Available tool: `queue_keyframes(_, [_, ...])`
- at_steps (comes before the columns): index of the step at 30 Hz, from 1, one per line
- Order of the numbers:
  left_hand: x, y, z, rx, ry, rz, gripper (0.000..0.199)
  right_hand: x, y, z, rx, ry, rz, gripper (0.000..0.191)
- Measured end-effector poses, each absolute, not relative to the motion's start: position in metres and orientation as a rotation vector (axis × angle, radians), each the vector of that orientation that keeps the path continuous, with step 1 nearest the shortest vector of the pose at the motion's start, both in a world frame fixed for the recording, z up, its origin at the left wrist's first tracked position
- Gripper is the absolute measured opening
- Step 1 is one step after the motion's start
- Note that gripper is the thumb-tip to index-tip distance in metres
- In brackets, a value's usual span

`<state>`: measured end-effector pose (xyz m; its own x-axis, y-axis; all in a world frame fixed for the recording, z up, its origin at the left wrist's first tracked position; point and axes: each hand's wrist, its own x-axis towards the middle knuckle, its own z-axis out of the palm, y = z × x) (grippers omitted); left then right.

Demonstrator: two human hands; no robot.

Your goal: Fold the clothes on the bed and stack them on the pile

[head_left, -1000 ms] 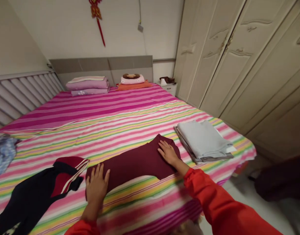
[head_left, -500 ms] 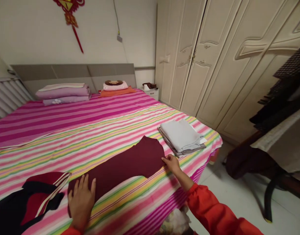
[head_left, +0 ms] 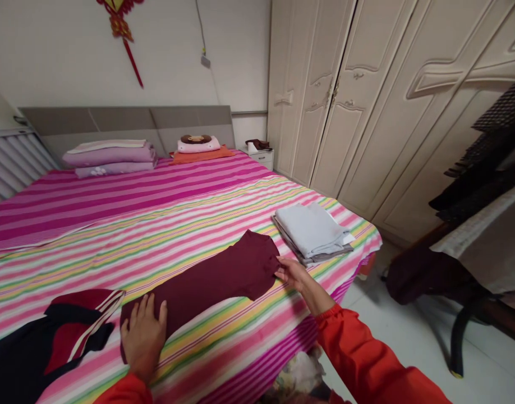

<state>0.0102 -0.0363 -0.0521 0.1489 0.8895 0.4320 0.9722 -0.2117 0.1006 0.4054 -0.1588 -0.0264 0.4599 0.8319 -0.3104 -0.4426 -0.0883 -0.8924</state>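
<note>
A maroon shirt point(head_left: 215, 283) lies flat and lengthwise on the striped bed sheet point(head_left: 224, 342). My left hand point(head_left: 145, 336) rests flat on its left end, fingers spread. At the other end, my right hand point(head_left: 292, 272) pinches the shirt's edge between thumb and fingers, and the cloth there is slightly bunched. Just beyond my right hand sits a stack of folded grey clothes point(head_left: 310, 230). To the left of my left hand lies a crumpled navy and red garment point(head_left: 68, 336) with white stripes.
Folded lilac bedding point(head_left: 110, 156) and a pink pillow point(head_left: 198, 145) on orange cloth lie near the headboard point(head_left: 190, 120). A cream wardrobe point(head_left: 337, 123) lines the right wall. Dark clothes point(head_left: 484, 174) hang at the far right, beside the bed's edge.
My right hand has drawn the shirt's right edge slightly inward, to the left, and the cloth is gathering there. My left hand stays flat on the other end.
</note>
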Motion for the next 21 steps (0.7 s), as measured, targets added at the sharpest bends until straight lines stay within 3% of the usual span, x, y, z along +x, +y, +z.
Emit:
queue_keyframes(4, [0.012, -0.037, -0.048, -2.224, -1.856, -0.594, 0.061, 0.412, -0.151, -0.016, -1.208, -0.428, 1.170, 0.004])
queue_keyframes(8, [0.013, -0.037, -0.046, -2.224, -1.891, -0.547, 0.060, 0.425, -0.137, -0.008, -1.216, -0.465, 1.121, 0.017])
queue_keyframes(15, [0.014, -0.039, -0.046, -2.221, -1.851, -0.576, 0.063, 0.414, -0.147, -0.045, -1.411, -0.425, 0.915, 0.020])
queue_keyframes(21, [0.015, -0.040, -0.046, -2.217, -1.851, -0.640, 0.065, 0.401, -0.154, -0.050, -1.440, -0.392, 1.035, 0.021])
